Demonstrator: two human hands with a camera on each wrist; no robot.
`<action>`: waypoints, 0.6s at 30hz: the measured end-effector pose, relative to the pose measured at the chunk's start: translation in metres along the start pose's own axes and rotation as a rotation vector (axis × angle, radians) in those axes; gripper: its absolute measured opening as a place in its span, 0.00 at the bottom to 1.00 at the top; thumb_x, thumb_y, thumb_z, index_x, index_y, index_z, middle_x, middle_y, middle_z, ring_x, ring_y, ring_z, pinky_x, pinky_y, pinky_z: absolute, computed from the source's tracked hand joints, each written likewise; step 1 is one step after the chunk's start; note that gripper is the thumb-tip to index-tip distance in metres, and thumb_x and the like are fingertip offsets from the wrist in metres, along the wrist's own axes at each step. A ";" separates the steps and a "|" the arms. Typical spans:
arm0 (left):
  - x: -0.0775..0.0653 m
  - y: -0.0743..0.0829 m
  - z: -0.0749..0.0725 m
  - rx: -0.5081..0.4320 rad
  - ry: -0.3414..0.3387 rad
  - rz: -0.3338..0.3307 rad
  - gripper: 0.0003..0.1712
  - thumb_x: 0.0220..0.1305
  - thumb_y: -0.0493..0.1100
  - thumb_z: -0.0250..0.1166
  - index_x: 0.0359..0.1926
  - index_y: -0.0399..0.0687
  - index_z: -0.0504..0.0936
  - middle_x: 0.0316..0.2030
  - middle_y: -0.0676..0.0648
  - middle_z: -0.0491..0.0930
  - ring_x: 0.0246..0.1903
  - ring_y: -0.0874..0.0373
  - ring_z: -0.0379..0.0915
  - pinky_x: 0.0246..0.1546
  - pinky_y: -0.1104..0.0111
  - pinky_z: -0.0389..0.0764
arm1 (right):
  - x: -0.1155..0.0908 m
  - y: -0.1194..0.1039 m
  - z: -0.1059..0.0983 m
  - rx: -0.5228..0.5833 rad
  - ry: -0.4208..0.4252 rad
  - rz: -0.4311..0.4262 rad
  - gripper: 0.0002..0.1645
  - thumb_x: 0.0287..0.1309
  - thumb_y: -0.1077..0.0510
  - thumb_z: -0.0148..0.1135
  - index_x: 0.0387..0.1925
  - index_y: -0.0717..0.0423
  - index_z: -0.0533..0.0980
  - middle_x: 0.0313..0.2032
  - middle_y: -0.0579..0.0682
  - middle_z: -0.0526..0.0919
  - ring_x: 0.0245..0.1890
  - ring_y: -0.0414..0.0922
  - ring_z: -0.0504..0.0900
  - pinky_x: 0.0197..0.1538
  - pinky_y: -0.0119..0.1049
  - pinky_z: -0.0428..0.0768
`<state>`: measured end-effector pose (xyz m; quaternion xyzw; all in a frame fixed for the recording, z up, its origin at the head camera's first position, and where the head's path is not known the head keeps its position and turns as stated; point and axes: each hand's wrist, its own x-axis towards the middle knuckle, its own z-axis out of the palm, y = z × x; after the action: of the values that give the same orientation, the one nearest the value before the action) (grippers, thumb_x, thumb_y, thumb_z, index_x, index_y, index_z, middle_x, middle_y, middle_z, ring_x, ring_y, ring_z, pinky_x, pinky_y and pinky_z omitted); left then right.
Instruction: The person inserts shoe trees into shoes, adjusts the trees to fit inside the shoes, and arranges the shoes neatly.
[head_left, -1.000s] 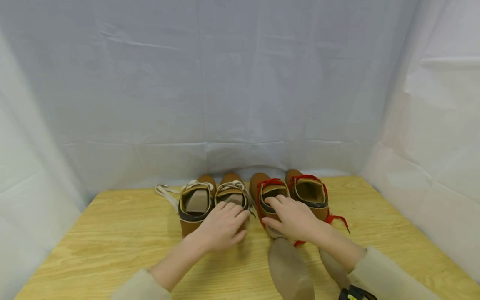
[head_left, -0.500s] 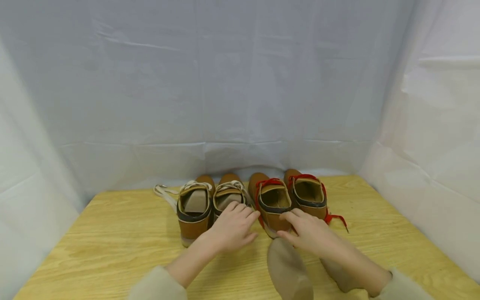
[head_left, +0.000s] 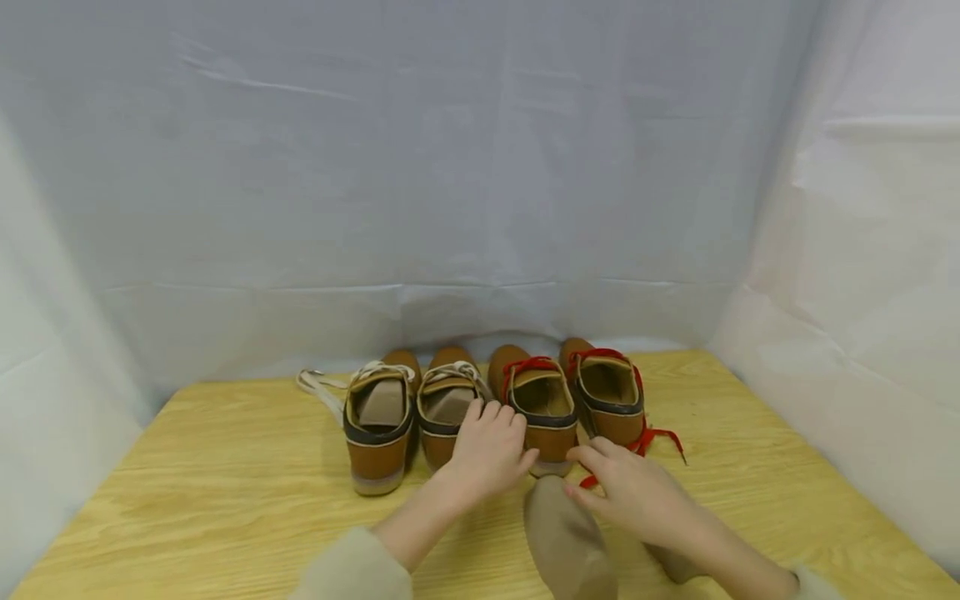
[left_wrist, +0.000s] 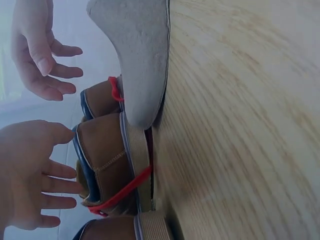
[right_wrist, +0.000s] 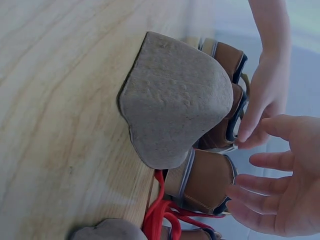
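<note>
My left hand (head_left: pixel 491 454) hovers with loosely extended fingers between a white-laced brown shoe (head_left: pixel 437 446) and a red-laced brown shoe (head_left: pixel 551 440). In the left wrist view, its fingertips (left_wrist: pixel 62 186) reach toward that red-laced shoe's collar. Behind the heel, my right hand (head_left: pixel 637 492) hangs above the table, fingers spread and holding nothing in the right wrist view. Below it, a grey-brown insole (head_left: pixel 566 537) lies on the wood with its tip close to the heel. Part of a second insole (head_left: pixel 675 562) shows beneath the right forearm.
Another white-laced shoe (head_left: pixel 377 460) stands at the left of the row, and a second red-laced shoe (head_left: pixel 615 425) at the right. Grey-brown insoles show inside the white-laced pair. A loose red lace (head_left: pixel 667 435) trails over the table (head_left: pixel 225 500). White sheeting (head_left: pixel 480 208) hangs behind.
My right hand has drawn back from above the left red-laced shoe, uncovering its opening. My left hand has shifted right, from the white-laced shoe toward the red-laced one.
</note>
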<state>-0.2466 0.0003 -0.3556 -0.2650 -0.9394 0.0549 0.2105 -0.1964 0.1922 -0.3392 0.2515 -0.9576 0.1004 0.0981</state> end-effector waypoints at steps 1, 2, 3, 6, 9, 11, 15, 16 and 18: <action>0.001 0.002 0.001 0.001 -0.007 -0.005 0.22 0.60 0.62 0.58 0.38 0.47 0.77 0.37 0.49 0.76 0.43 0.53 0.69 0.51 0.58 0.63 | -0.001 0.000 0.000 -0.008 0.008 -0.006 0.20 0.55 0.46 0.61 0.45 0.54 0.77 0.40 0.45 0.77 0.34 0.40 0.78 0.33 0.39 0.77; 0.002 0.004 0.001 -0.004 -0.015 -0.009 0.23 0.60 0.62 0.57 0.39 0.47 0.78 0.37 0.49 0.76 0.43 0.53 0.69 0.52 0.57 0.63 | -0.002 0.000 0.000 -0.013 0.012 -0.010 0.20 0.55 0.46 0.61 0.45 0.53 0.77 0.40 0.45 0.77 0.34 0.41 0.79 0.33 0.39 0.77; 0.003 0.006 0.002 -0.010 -0.025 -0.012 0.24 0.60 0.62 0.57 0.40 0.46 0.78 0.38 0.49 0.77 0.44 0.53 0.69 0.52 0.57 0.63 | -0.003 0.000 0.000 -0.017 0.011 -0.011 0.20 0.56 0.46 0.61 0.45 0.53 0.77 0.40 0.45 0.77 0.33 0.41 0.78 0.32 0.39 0.77; 0.004 0.009 0.005 -0.026 -0.032 -0.015 0.26 0.60 0.63 0.56 0.41 0.45 0.78 0.39 0.48 0.77 0.44 0.52 0.69 0.53 0.57 0.63 | -0.006 0.000 -0.001 -0.030 0.000 -0.016 0.20 0.56 0.45 0.61 0.45 0.52 0.77 0.38 0.44 0.76 0.29 0.40 0.78 0.30 0.38 0.76; 0.005 0.009 0.004 -0.055 -0.063 -0.027 0.30 0.60 0.65 0.55 0.44 0.43 0.78 0.41 0.46 0.78 0.46 0.51 0.69 0.55 0.55 0.62 | -0.009 -0.001 -0.001 -0.066 0.001 -0.034 0.20 0.55 0.45 0.61 0.45 0.52 0.78 0.38 0.43 0.77 0.28 0.40 0.77 0.31 0.38 0.75; 0.006 0.009 0.004 -0.087 -0.105 -0.043 0.33 0.60 0.66 0.53 0.48 0.42 0.78 0.45 0.45 0.77 0.49 0.50 0.68 0.57 0.53 0.60 | -0.011 0.000 -0.001 -0.101 0.011 -0.050 0.21 0.55 0.43 0.61 0.45 0.52 0.78 0.38 0.43 0.77 0.28 0.39 0.76 0.31 0.37 0.74; 0.010 0.007 0.002 -0.151 -0.184 -0.072 0.37 0.60 0.68 0.52 0.54 0.42 0.76 0.50 0.43 0.76 0.53 0.48 0.66 0.60 0.51 0.57 | -0.016 0.000 0.001 -0.123 0.011 -0.062 0.21 0.54 0.42 0.61 0.44 0.51 0.78 0.35 0.40 0.76 0.23 0.36 0.70 0.27 0.33 0.70; 0.011 0.006 0.003 -0.158 -0.192 -0.074 0.37 0.59 0.68 0.52 0.54 0.42 0.75 0.50 0.44 0.76 0.54 0.48 0.66 0.60 0.51 0.56 | -0.017 0.001 0.002 -0.114 0.006 -0.062 0.21 0.54 0.42 0.61 0.44 0.51 0.78 0.34 0.40 0.75 0.23 0.35 0.69 0.26 0.32 0.70; 0.013 0.007 0.005 -0.164 -0.210 -0.071 0.39 0.58 0.70 0.52 0.55 0.43 0.75 0.51 0.44 0.76 0.55 0.47 0.65 0.60 0.49 0.55 | -0.020 0.000 0.004 -0.085 -0.002 -0.062 0.20 0.54 0.43 0.62 0.43 0.52 0.78 0.35 0.41 0.74 0.24 0.36 0.70 0.26 0.32 0.71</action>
<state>-0.2552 0.0127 -0.3565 -0.2407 -0.9664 -0.0022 0.0903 -0.1801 0.2008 -0.3480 0.2766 -0.9529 0.0561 0.1109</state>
